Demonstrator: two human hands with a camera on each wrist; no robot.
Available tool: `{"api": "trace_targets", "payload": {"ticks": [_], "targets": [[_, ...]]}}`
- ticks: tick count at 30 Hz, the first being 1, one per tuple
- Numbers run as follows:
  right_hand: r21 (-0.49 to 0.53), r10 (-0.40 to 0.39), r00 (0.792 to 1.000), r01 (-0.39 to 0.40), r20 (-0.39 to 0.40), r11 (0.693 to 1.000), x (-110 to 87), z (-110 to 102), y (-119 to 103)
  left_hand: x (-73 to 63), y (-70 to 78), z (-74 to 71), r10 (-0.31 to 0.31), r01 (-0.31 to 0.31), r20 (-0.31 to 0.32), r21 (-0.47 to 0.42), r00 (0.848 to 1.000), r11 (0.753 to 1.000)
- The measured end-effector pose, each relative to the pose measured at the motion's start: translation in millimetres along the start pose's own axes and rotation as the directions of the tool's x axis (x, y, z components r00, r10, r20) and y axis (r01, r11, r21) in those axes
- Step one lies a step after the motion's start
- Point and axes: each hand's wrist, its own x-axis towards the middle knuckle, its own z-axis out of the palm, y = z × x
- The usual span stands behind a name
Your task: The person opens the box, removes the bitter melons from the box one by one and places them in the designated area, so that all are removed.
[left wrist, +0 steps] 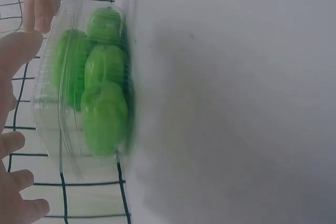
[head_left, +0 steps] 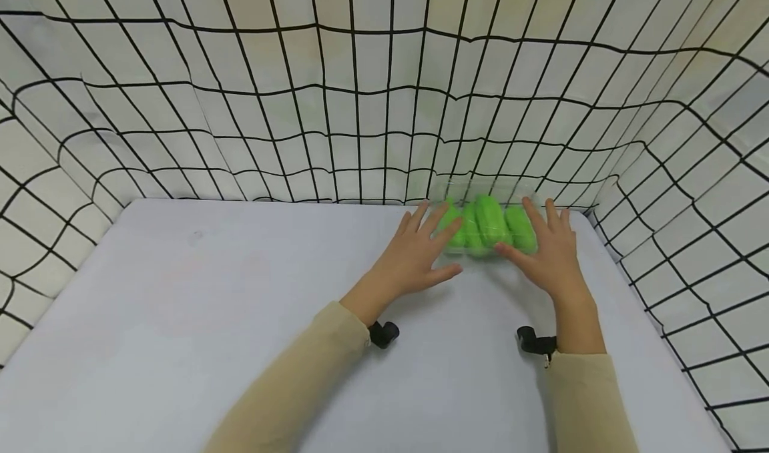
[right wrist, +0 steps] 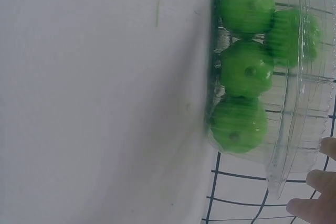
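A clear plastic clamshell box (left wrist: 65,135) stands near the far right of the white surface, by the wire grid. Inside it lie several smooth, plump green vegetables (head_left: 491,219), longish in the head view; their exact kind is hard to tell. My left hand (head_left: 414,253) is at the box's left side with fingers spread and straight. On the right side, my right hand (head_left: 549,249) also has its fingers extended, thumb toward the box front. Neither hand curls round the box, and whether the fingertips touch it cannot be told. In the right wrist view the lid looks closed.
A black wire grid (head_left: 357,116) backed with pale sheeting rises behind the white surface (head_left: 240,293) and along both sides. The right-hand grid comes close to the box. Small black devices (head_left: 384,334) sit at both wrists, by the beige sleeves (head_left: 591,399).
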Motion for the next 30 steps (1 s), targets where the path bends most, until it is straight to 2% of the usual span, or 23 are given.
{"api": "trace_targets", "payload": {"ticks": [6, 13, 18, 25, 30], "targets": [[0.015, -0.007, 1.000, 0.007, 0.020, 1.000, 1.3, 3.7, 0.1, 19.8, 8.7, 8.3, 0.000, 0.000, 0.005, 0.016, 1.000, 1.000], [0.014, 0.008, 0.998, -0.009, 0.062, 1.000, 1.8, 7.1, 1.2, 27.6, 16.7, 17.8, -0.015, 0.014, 0.074, 0.014, 0.997, 1.000], [-0.027, 0.003, 0.998, -0.001, 0.055, 1.000, 1.1, 9.4, 0.2, 25.2, 16.3, 20.2, -0.009, 0.008, 0.068, 0.028, 0.998, 1.000], [-0.043, -0.026, 0.999, 0.028, 0.045, 0.999, 2.0, 14.1, -5.9, 19.1, 9.0, 15.4, 0.013, -0.014, 0.031, 0.023, 0.999, 1.000], [-0.051, -0.034, 0.998, 0.037, 0.056, 0.998, 0.9, 17.1, -11.9, 15.3, 4.1, 15.6, 0.000, 0.000, 0.049, 0.012, 0.999, 1.000]]}}
